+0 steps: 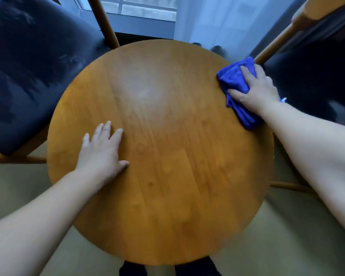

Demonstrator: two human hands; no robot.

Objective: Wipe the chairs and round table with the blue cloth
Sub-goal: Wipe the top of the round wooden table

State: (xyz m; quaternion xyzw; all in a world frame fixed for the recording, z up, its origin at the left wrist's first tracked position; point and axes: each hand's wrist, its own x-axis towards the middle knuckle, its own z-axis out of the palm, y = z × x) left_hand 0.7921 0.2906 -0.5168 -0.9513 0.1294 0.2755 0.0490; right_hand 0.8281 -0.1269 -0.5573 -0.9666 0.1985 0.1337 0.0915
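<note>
A round wooden table fills the middle of the head view. My right hand presses the bunched blue cloth onto the table's right rim, fingers spread over the cloth and partly over the edge. My left hand lies flat on the left part of the tabletop with straight fingers and holds nothing. A chair with a dark cushion and wooden frame stands at the left. A second dark-cushioned chair stands at the right, its wooden armrest close behind the cloth.
A window and a pale curtain are behind the table. The floor is pale around the table's base. My dark shoes show under the near edge of the table.
</note>
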